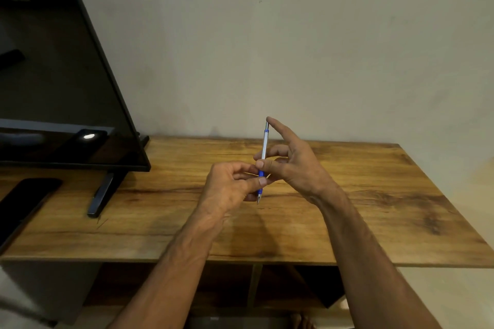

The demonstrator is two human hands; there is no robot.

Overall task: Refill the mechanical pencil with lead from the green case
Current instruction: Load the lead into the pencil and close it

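Note:
The mechanical pencil (264,147) has a silver barrel and a blue grip, and stands almost upright above the wooden table (374,195), tip down. My left hand (230,187) pinches its blue grip between thumb and fingers. My right hand (291,160) holds the barrel with thumb and curled fingers, and its index finger rests on the top end of the pencil. No green case shows in the head view.
A dark TV screen (66,83) on a stand (103,195) fills the left side. A black phone-like slab (24,203) lies at the table's left edge. A plain wall rises behind; open shelves (254,286) sit below the tabletop.

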